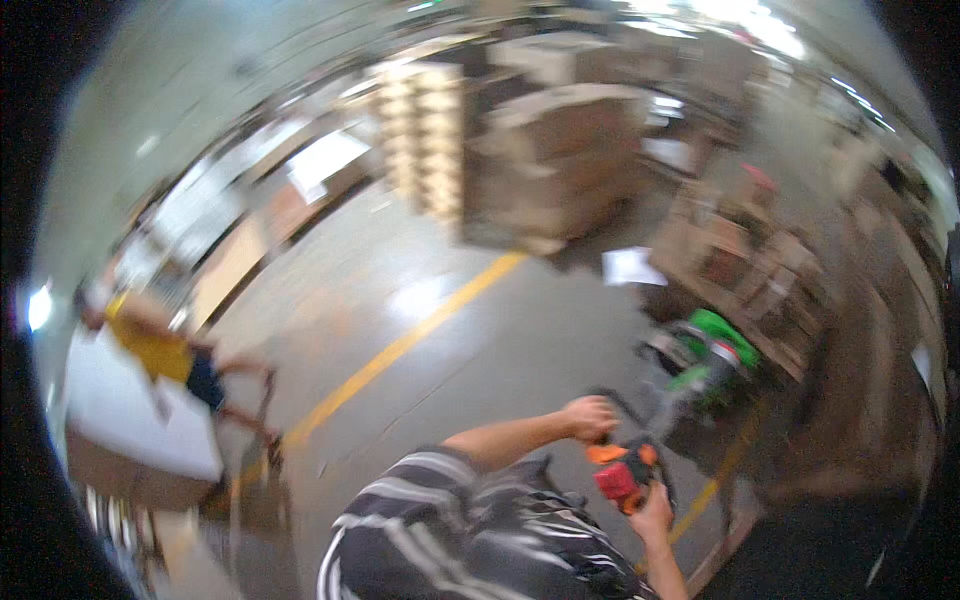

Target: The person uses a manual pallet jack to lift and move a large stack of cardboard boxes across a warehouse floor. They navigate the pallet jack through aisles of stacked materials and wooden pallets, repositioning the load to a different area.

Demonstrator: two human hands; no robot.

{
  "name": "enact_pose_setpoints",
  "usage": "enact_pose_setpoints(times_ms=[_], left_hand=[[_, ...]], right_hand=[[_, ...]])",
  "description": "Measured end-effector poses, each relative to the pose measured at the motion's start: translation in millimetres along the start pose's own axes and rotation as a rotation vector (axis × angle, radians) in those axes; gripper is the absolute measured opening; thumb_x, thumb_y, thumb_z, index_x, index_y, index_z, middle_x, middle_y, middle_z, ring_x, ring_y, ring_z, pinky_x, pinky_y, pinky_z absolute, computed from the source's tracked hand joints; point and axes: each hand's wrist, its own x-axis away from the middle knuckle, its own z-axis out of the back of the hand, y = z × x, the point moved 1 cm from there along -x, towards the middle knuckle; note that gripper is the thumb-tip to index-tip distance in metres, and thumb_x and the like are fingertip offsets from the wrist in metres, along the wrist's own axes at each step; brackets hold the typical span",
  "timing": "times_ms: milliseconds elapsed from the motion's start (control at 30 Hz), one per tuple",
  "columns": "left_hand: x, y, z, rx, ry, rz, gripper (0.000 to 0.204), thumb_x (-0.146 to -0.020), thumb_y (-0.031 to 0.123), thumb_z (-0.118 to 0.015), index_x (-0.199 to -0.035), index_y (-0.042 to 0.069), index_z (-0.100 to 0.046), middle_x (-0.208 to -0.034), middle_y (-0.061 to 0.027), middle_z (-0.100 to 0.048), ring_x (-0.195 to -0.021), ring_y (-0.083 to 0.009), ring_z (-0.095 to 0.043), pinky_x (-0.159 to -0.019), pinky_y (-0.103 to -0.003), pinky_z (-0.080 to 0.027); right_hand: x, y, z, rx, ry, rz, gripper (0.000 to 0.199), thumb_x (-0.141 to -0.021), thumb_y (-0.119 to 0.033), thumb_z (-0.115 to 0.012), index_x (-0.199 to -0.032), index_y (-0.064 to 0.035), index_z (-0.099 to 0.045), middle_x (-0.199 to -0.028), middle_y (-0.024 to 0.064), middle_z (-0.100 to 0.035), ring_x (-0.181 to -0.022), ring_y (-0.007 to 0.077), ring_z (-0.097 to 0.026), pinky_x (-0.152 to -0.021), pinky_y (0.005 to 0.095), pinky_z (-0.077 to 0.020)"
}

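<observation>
My left hand (590, 418) is closed round the dark grip of a pallet truck's handle. On the other side of the handle, my right hand (652, 510) is also closed on it. Between my hands sits the orange, red and black control head (627, 475) of the handle. Just ahead stands the green and black body of the pallet truck (705, 360), blurred by motion. Its forks are hidden from me.
Stacked brown cartons (740, 240) stand beyond the truck. A large wrapped stack (560, 165) and a pale column of goods (420, 140) lie farther off. Yellow lines (400, 345) mark the grey floor. At left, a person in a yellow top (150, 335) walks beside white-topped stacks.
</observation>
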Motion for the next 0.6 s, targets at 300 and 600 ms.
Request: enact_pose_setpoints(times_ms=[300,600], left_hand=[[27.5,-0.1,14.9,-0.034,0.125,-0.003,0.033,-0.063,0.036,-0.076,-0.083,0.013,-0.062,-0.077,-0.0029,-0.065,-0.08,-0.0236,-0.066,-0.072,-0.039,-0.048],[108.1,7.3,21.3,-0.079,0.169,-0.1,0.028,-0.071,0.032,-0.071,-0.089,0.012,-0.061,-0.083,-0.0035,-0.066,-0.084,-0.0233,-0.065,-0.074,-0.04,-0.046]], right_hand=[[8.1,-26.8,-8.2,-0.004,0.013,0.023,0.056,-0.064,-0.043,-0.086,-0.099,-0.0026,-0.068,-0.088,0.0222,-0.07,-0.088,0.0433,-0.066,-0.074,0.0489,-0.0515],[49.1,-58.9,-68.2,0.101,0.104,0.025,0.046,-0.062,-0.033,-0.087,-0.086,0.0015,-0.07,-0.079,0.0212,-0.069,-0.08,0.042,-0.068,-0.071,0.047,-0.0522]])
